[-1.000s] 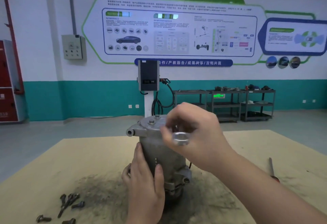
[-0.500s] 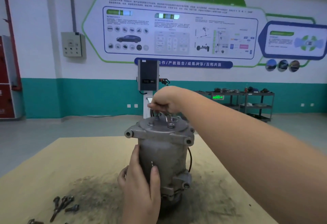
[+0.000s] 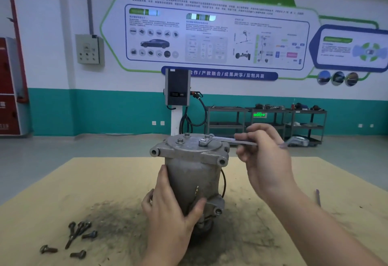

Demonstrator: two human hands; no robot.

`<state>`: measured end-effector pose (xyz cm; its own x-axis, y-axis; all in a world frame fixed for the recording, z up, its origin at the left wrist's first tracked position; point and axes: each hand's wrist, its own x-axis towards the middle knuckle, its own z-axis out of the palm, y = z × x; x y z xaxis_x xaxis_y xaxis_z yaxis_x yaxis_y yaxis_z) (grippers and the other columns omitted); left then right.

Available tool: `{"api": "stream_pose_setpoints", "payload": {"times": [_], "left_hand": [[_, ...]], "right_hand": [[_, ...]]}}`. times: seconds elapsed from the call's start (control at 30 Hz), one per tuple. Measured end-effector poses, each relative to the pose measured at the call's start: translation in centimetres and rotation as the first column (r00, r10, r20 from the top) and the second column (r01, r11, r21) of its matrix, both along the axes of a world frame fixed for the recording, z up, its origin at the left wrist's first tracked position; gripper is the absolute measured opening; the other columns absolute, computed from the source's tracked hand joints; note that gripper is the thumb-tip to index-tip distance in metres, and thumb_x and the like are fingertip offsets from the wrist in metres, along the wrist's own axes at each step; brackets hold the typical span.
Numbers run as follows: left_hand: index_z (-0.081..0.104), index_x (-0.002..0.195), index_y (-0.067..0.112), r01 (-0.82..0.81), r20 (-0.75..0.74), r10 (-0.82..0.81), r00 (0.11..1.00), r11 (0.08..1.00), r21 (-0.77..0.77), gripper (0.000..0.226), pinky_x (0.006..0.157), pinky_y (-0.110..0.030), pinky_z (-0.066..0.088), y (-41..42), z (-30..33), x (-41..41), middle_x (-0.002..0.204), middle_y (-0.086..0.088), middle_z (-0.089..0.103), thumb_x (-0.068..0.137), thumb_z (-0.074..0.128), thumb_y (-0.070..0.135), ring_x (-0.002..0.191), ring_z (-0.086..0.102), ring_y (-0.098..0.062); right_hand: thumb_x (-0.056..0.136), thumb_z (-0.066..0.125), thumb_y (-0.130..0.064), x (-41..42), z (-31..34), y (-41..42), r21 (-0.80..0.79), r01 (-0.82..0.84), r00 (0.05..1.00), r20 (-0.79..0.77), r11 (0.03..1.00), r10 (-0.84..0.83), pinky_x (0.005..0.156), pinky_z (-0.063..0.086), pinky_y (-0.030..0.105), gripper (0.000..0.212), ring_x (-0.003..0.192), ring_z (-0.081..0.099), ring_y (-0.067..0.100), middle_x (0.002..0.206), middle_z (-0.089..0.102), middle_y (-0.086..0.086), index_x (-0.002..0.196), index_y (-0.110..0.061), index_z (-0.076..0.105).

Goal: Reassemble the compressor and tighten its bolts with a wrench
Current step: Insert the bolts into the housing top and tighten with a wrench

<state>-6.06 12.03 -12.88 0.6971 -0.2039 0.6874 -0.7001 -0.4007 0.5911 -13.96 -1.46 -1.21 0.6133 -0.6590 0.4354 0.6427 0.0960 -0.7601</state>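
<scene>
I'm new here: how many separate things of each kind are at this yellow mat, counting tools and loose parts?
Compressor: 1
Wrench: 1
Loose bolts: about 6; those in the cluster overlap, so the count is not sure
Slim tool at the right: 1, too blurred to name
Total: about 9

Left hand [image 3: 170,207] wraps low, fingers spread; right hand [image 3: 265,152] raised, fingers curled, pinching.

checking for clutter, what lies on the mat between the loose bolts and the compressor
In the head view, only a dark grimy smear on the mat separates the loose bolts from the compressor.
</scene>
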Motion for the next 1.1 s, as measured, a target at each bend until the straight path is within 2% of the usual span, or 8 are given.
{"api": "stream_pose_setpoints", "payload": {"times": [0.07,0.17,0.3,0.4,0.53,0.63,0.83,1.1], "left_hand": [[0.033,0.146,-0.005,-0.042,-0.027,0.044,0.999,0.997,0.060,0.118,0.099,-0.048,0.034,-0.2,0.0,0.1,0.143,-0.021,0.049,0.062,0.049,0.076,0.124,0.045,-0.024],[0.030,0.147,-0.005,-0.074,-0.042,0.081,0.996,0.987,0.144,0.136,0.100,-0.052,0.036,-0.3,-0.4,0.7,0.147,-0.020,0.046,0.049,0.058,0.084,0.128,0.050,-0.032],[0.019,0.153,0.011,-0.028,-0.075,0.037,0.996,0.993,0.116,0.145,0.107,-0.042,0.025,-0.4,-0.3,1.1,0.153,-0.004,0.038,0.035,0.072,0.076,0.136,0.039,-0.021],[0.011,0.155,0.013,-0.024,-0.095,0.032,0.995,0.996,0.085,0.151,0.108,-0.038,0.022,-0.5,-0.1,1.3,0.156,-0.001,0.033,0.033,0.079,0.070,0.137,0.031,-0.015],[0.007,0.156,0.012,-0.016,-0.074,0.019,0.997,0.999,0.041,0.150,0.108,-0.032,0.015,-0.4,-0.1,1.1,0.159,-0.001,0.027,0.038,0.082,0.066,0.131,0.024,-0.008],[0.008,0.155,0.013,0.014,-0.048,-0.011,0.999,0.999,0.048,0.145,0.108,-0.030,0.014,-0.1,-0.2,1.1,0.160,-0.002,0.025,0.042,0.079,0.069,0.136,0.028,-0.014],[-0.002,0.155,0.014,0.007,-0.050,-0.003,0.999,0.996,0.093,0.152,0.110,-0.033,0.014,0.2,0.5,1.0,0.161,0.001,0.020,0.034,0.046,0.091,0.141,0.031,-0.016],[-0.001,0.156,0.013,0.021,-0.047,-0.016,0.999,0.995,0.097,0.153,0.110,-0.035,0.014,0.2,0.2,1.4,0.158,-0.004,0.028,0.034,0.046,0.093,0.137,0.032,-0.019]], "right_hand": [[0.086,0.049,-0.001,-0.6,-0.4,2.2,-0.439,0.211,0.977,0.070,0.873,-0.200,0.047,0.046,0.021,0.017,0.053,0.058,0.012,0.070,0.066,0.000,0.082,-0.015,0.058],[0.079,0.060,-0.013,-0.1,0.6,4.7,-0.847,0.322,0.923,0.180,0.424,-0.340,0.058,0.048,0.022,0.007,0.063,0.057,0.008,0.071,0.060,-0.009,0.084,-0.016,0.064],[0.083,0.065,-0.028,2.9,3.4,7.4,-0.995,0.093,0.883,0.099,-0.037,-0.458,0.068,0.041,0.030,0.010,0.076,0.051,0.015,0.077,0.054,-0.011,0.093,-0.024,0.065],[0.084,0.062,-0.022,6.5,5.2,8.3,-0.985,-0.085,0.858,0.005,-0.153,-0.513,0.070,0.045,0.030,0.013,0.082,0.054,0.018,0.085,0.065,-0.005,0.095,-0.025,0.068],[0.084,0.063,-0.011,10.8,7.6,7.1,-0.928,-0.372,0.758,-0.301,-0.004,-0.579,0.058,0.055,0.028,0.010,0.067,0.061,0.017,0.078,0.067,0.003,0.091,-0.009,0.069],[0.088,0.064,-0.013,12.4,8.8,4.6,-0.871,-0.464,0.646,-0.456,0.159,-0.612,0.041,0.040,0.016,0.023,0.054,0.044,0.009,0.067,0.050,-0.002,0.068,-0.014,0.053],[0.095,0.057,-0.006,12.1,7.6,-2.7,-0.239,-0.305,0.470,-0.880,0.922,-0.072,0.031,0.026,0.016,0.018,0.033,0.027,0.006,0.064,0.045,0.000,0.078,-0.004,0.053],[0.073,0.063,0.006,5.0,2.9,-6.7,0.383,-0.222,0.764,-0.503,0.897,0.404,0.031,0.036,0.012,0.018,0.039,0.055,0.008,0.053,0.060,0.007,0.090,0.001,0.063]]}}
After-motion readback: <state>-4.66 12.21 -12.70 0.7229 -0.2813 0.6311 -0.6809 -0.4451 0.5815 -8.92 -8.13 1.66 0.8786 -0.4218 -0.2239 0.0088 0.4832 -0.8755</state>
